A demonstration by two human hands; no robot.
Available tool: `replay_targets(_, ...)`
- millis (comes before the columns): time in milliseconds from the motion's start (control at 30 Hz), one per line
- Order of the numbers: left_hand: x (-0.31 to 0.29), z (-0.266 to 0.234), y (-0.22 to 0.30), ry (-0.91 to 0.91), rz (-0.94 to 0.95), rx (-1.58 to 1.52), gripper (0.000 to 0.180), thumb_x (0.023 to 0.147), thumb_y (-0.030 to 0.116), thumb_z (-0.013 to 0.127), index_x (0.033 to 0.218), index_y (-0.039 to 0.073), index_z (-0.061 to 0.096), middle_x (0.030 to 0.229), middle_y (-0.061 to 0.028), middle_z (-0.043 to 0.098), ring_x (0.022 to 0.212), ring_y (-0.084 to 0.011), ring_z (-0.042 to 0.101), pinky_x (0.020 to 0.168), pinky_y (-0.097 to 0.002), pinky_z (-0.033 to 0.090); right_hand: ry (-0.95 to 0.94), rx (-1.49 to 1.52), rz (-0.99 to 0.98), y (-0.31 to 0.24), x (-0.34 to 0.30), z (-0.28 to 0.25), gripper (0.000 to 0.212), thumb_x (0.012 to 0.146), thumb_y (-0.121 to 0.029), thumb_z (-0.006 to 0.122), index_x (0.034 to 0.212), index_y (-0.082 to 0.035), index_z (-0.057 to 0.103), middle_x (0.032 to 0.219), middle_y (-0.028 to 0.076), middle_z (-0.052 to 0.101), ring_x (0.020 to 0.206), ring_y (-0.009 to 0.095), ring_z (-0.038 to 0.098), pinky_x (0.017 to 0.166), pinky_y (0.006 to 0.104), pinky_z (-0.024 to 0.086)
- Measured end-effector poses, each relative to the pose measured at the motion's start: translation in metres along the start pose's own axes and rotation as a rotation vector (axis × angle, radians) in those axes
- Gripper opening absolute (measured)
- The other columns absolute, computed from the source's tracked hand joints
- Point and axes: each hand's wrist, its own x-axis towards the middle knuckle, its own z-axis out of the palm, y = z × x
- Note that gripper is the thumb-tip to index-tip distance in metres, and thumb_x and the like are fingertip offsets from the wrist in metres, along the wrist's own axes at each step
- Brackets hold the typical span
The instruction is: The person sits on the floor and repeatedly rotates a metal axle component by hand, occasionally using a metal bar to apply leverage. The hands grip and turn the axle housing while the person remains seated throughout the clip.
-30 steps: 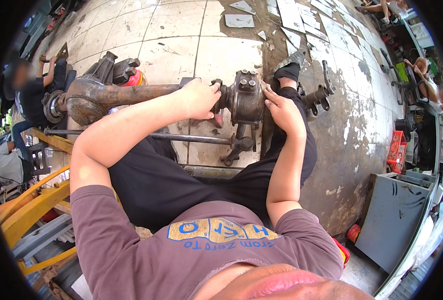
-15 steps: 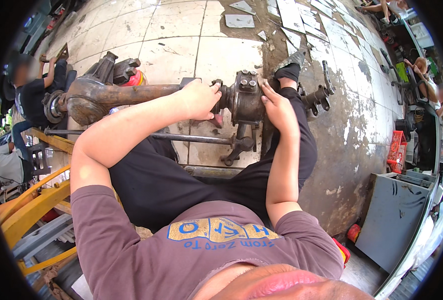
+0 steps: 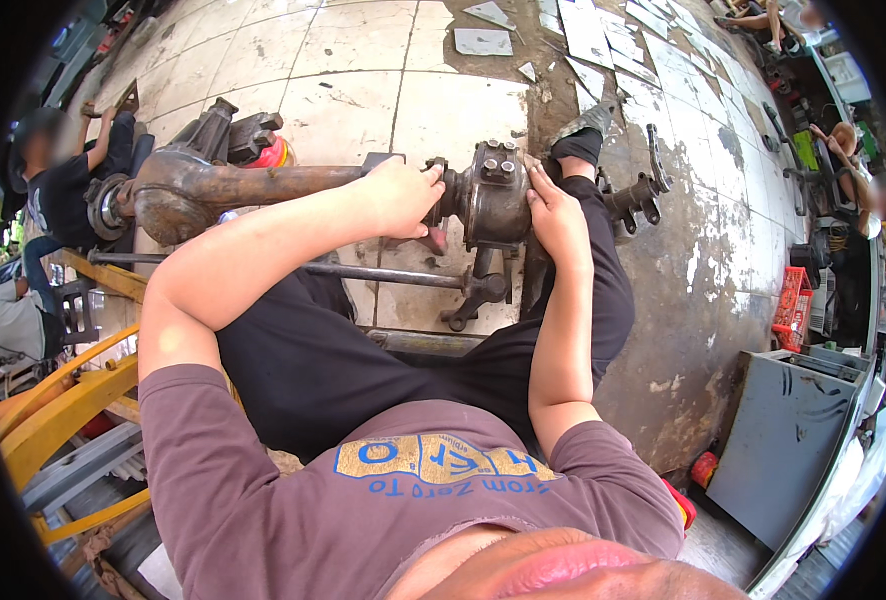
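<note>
A rusty axle (image 3: pixel 263 184) lies across the floor in front of me, with a round differential housing (image 3: pixel 168 195) toward its left end. At its right end sits a dark round steering knuckle (image 3: pixel 495 205) with a bolted plate on top. My left hand (image 3: pixel 403 200) is closed over the axle beside the knuckle, fingertips at the flange; its underside is hidden. My right hand (image 3: pixel 558 215) lies with outstretched fingers against the knuckle's right side. A steel rod (image 3: pixel 383 274) runs below the axle, ending in a joint (image 3: pixel 485 287) under the knuckle.
My legs straddle the axle's right end. Beyond my right leg stands a metal bracket part (image 3: pixel 635 198). Yellow frame pieces (image 3: pixel 73 400) crowd the left; a grey cabinet (image 3: pixel 783 440) and a red crate (image 3: pixel 793 305) stand right. Broken tiles (image 3: pixel 483 42) lie ahead. Other people sit left and right.
My right hand has shifted very slightly toward me along the knuckle's side. My left hand stays on the axle, and the axle looks still.
</note>
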Motion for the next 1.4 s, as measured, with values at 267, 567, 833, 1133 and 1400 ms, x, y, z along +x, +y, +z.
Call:
replay_targets(267,-0.002,0.000,0.000,-0.005,-0.008,0.007,0.086,0.097,0.051,0.080,0.163,0.002,0.054,0.172,-0.0192,0.051,0.138,-0.0277,0.068,0.110,-0.0448,0.053,-0.066,0.078,-0.056,0.009,0.001,-0.007,0.043,0.107,-0.018,0.067,0.149,-0.006,0.070,0.154,0.016,0.068,0.142,0.036,0.066,0.119,0.0379,0.049)
replay_targets(567,-0.004,0.006,-0.004,-0.033,-0.024,0.002,0.087,0.098,0.053,0.078,0.164,0.002,0.053,0.174,-0.0184,0.049,0.139,-0.0278,0.067,0.112,-0.0446,0.052,-0.247,0.043,0.012,-0.015,0.001,-0.033,0.044,0.106,-0.016,0.068,0.148,-0.004,0.069,0.155,0.015,0.067,0.143,0.034,0.066,0.118,0.0353,0.049)
replay_targets(833,-0.002,-0.003,-0.002,-0.060,-0.025,0.009,0.087,0.097,0.052,0.079,0.164,0.002,0.053,0.173,-0.0186,0.050,0.139,-0.0274,0.068,0.112,-0.0449,0.052,-0.264,0.037,-0.020,-0.014,-0.002,-0.038,0.045,0.106,-0.015,0.067,0.148,-0.002,0.068,0.155,0.018,0.066,0.142,0.035,0.066,0.118,0.0359,0.049)
replay_targets(1133,-0.001,0.001,0.000,-0.008,-0.004,0.015,0.087,0.097,0.053,0.079,0.163,0.002,0.053,0.172,-0.0190,0.050,0.137,-0.0276,0.069,0.111,-0.0445,0.053,-0.009,0.085,-0.036,-0.005,0.002,0.000,0.043,0.106,-0.016,0.066,0.147,-0.005,0.071,0.156,0.016,0.067,0.143,0.037,0.065,0.118,0.0369,0.049)
replay_targets(1400,-0.003,0.001,-0.003,-0.008,-0.004,0.004,0.087,0.097,0.052,0.079,0.163,0.002,0.053,0.172,-0.0188,0.050,0.136,-0.0277,0.069,0.110,-0.0445,0.053,0.007,0.133,-0.062,-0.007,0.002,0.004,0.045,0.106,-0.016,0.066,0.149,-0.005,0.068,0.157,0.015,0.066,0.143,0.036,0.066,0.119,0.0368,0.048)
